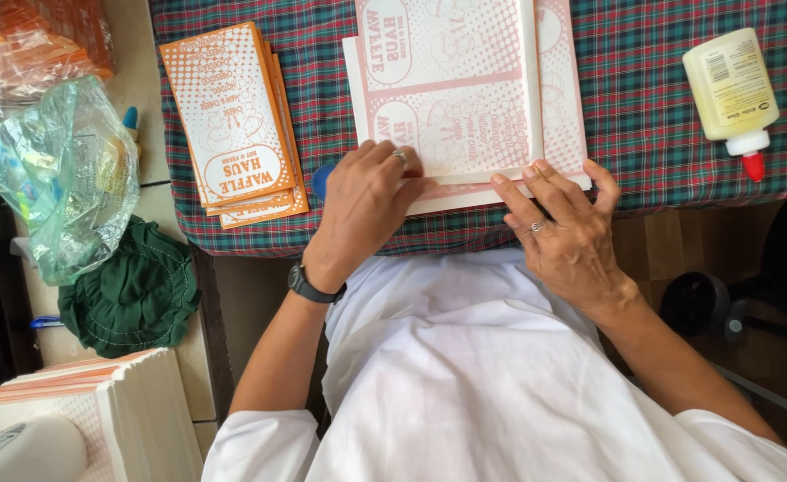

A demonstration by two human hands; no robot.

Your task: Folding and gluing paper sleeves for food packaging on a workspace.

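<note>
A pink-and-white printed paper sheet (465,98) lies on the plaid-covered table (661,134), partly folded, with a narrow flap along its near edge. My left hand (364,210) presses flat on the sheet's near left corner, fingers together, a watch on the wrist. My right hand (567,228) presses the near right edge of the flap with spread fingers, a ring on one finger. Neither hand grips anything; both push down on the paper.
A stack of orange printed paper bags (237,125) lies left on the table. A glue bottle with a red tip (733,89) lies at the right. Off the table's left: a plastic bag (63,178), green cloth (130,290), and a pile of unfolded sheets (81,402).
</note>
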